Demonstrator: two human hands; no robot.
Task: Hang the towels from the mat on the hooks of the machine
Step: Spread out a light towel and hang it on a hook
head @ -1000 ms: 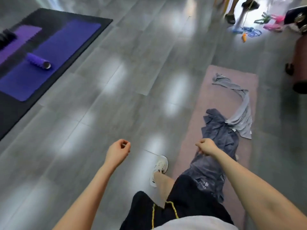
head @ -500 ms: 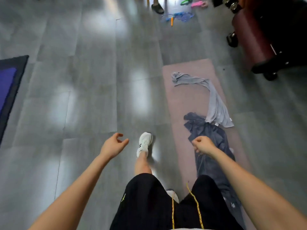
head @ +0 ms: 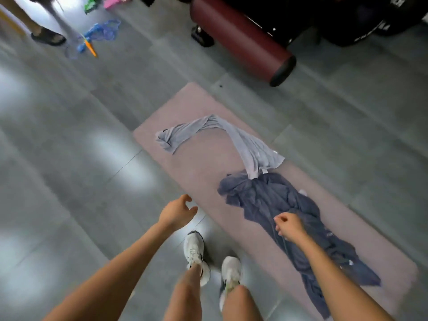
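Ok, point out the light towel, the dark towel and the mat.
light towel (head: 251, 150), head view, middle stretch
dark towel (head: 273, 198), head view, bunched upper part
mat (head: 199, 172), head view, bare patch left of towels

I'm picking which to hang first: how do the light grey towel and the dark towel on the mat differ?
The light grey towel arcs in a narrow strip, farther away; the dark blue-grey towel lies crumpled and wider, nearer you. The light towel's end overlaps the dark one. Both rest on the pink mat.
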